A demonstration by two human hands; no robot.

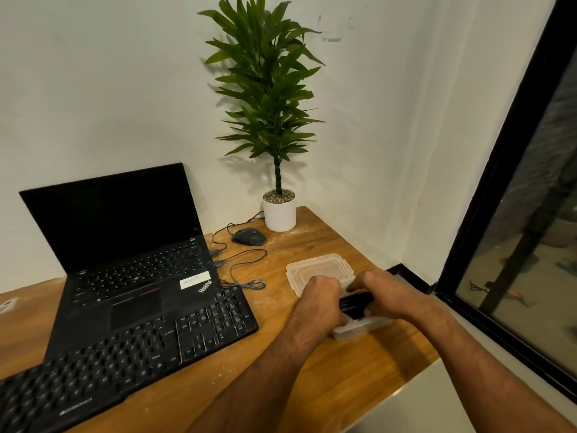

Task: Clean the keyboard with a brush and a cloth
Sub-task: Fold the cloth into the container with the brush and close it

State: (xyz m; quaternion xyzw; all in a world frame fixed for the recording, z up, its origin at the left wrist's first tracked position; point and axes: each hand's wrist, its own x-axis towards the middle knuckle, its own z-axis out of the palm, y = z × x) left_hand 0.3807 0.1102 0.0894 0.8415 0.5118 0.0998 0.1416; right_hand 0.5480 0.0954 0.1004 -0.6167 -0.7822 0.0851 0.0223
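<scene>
white walls [93,89] | wooden desk [327,385] in corner | black-framed window [499,198] at right

Left hand [321,296], right hand [379,290] curled together

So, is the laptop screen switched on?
No, the open black laptop behind the black external keyboard shows a fully dark screen.

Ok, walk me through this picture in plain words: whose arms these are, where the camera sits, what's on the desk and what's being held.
There is no machine. A camera on a person's head looks down at their own arms. On the wooden desk lie a black keyboard, an open laptop, a mouse, a potted plant and a clear plastic lid. The left hand and right hand together hold a black object, apparently the brush, over a clear container. How the fingers lie is hard to tell.
</scene>
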